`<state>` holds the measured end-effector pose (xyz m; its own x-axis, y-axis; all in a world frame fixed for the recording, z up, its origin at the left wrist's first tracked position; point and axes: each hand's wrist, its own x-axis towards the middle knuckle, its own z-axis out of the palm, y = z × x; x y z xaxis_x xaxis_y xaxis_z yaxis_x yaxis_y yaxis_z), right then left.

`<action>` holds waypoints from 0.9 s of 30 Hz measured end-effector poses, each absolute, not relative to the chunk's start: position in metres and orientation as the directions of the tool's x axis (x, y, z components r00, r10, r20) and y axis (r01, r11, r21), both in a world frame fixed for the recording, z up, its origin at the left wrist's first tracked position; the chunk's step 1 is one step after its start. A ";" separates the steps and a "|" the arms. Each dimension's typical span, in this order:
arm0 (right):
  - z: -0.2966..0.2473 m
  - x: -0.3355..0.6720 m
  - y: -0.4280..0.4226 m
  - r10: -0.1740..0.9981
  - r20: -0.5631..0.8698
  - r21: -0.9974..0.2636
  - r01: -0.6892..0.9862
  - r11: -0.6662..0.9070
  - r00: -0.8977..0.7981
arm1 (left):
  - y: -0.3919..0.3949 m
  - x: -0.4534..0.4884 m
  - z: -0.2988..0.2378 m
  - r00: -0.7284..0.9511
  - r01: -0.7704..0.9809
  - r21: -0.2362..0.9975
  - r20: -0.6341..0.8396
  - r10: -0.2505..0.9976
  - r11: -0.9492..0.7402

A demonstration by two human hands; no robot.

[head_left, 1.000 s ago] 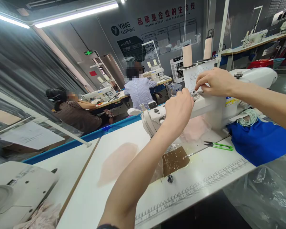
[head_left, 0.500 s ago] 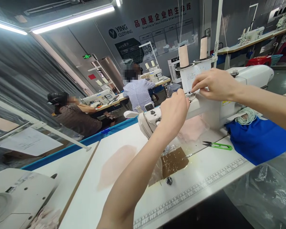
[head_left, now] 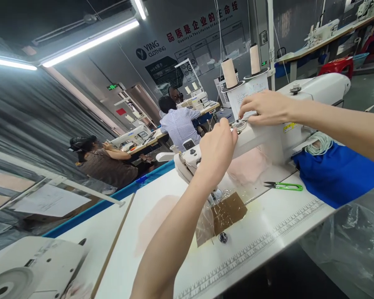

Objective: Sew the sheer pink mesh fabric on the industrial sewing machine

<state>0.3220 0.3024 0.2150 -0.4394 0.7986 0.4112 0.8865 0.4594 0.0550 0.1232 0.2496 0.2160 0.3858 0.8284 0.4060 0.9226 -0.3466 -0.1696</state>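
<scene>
My left hand [head_left: 217, 145] is over the head of a white sewing machine [head_left: 258, 139], its fingers bent and pressed together near the top of the arm. Anything pinched there is hidden by the fingers. My right hand [head_left: 268, 109] reaches in from the right with curved fingers; index finger and thumb are apart, beside a small round metal disc [head_left: 239, 125] on the machine's top. Below, a brown plate [head_left: 229, 211] under clear film lies by the needle area. A small shiny metal bobbin case [head_left: 223, 237] sits on the white table [head_left: 268, 232].
Green-handled thread snips [head_left: 283, 186] lie right of the plate. Pale pink fabric [head_left: 249, 165] lies under the machine arm. Blue cloth [head_left: 339, 176] and coiled cord [head_left: 319, 143] are at right. Thread cones [head_left: 230, 74] stand behind. Co-workers [head_left: 180, 124] sit at other machines.
The camera view has shifted slightly. My right hand has lowered onto the machine top, close by the disc. My left hand keeps its bent-finger pose over the machine head.
</scene>
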 end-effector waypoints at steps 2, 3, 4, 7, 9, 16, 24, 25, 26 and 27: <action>0.215 0.324 0.301 0.787 0.419 0.037 0.874 0.485 -0.454 | 0.250 0.123 0.219 0.389 0.921 -0.174 0.399 0.830 -0.348; 0.215 0.326 0.301 0.782 0.420 0.029 0.868 0.496 -0.461 | 0.250 0.123 0.221 0.391 0.920 -0.172 0.392 0.832 -0.351; 0.215 0.327 0.300 0.780 0.417 0.018 0.863 0.505 -0.466 | 0.250 0.123 0.224 0.393 0.919 -0.168 0.386 0.834 -0.356; 0.216 0.329 0.302 0.781 0.415 -0.017 0.854 0.519 -0.466 | 0.251 0.123 0.231 0.399 0.917 -0.140 0.373 0.837 -0.375; 0.216 0.330 0.305 0.775 0.413 -0.041 0.841 0.540 -0.478 | 0.253 0.122 0.234 0.406 0.913 -0.119 0.375 0.834 -0.391; 0.211 0.329 0.305 0.723 0.451 0.051 0.824 0.564 -0.523 | 0.261 0.117 0.229 0.423 0.897 -0.062 0.412 0.807 -0.438; 0.212 0.322 0.298 0.756 0.451 0.056 0.860 0.506 -0.474 | 0.265 0.116 0.225 0.436 0.887 -0.069 0.444 0.782 -0.456; 0.211 0.323 0.294 0.746 0.471 0.071 0.864 0.499 -0.470 | 0.264 0.116 0.225 0.433 0.889 -0.069 0.447 0.783 -0.452; 0.210 0.323 0.289 0.727 0.506 0.088 0.866 0.492 -0.464 | 0.264 0.116 0.225 0.428 0.892 -0.069 0.450 0.784 -0.448; 0.208 0.324 0.282 0.700 0.550 0.105 0.869 0.483 -0.456 | 0.264 0.116 0.224 0.422 0.895 -0.068 0.455 0.784 -0.442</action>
<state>0.3239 0.2821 0.2083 -0.4556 0.6998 0.5502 0.8691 0.4834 0.1048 0.1159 0.2637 0.2241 0.4218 0.7844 0.4547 0.8946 -0.4417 -0.0679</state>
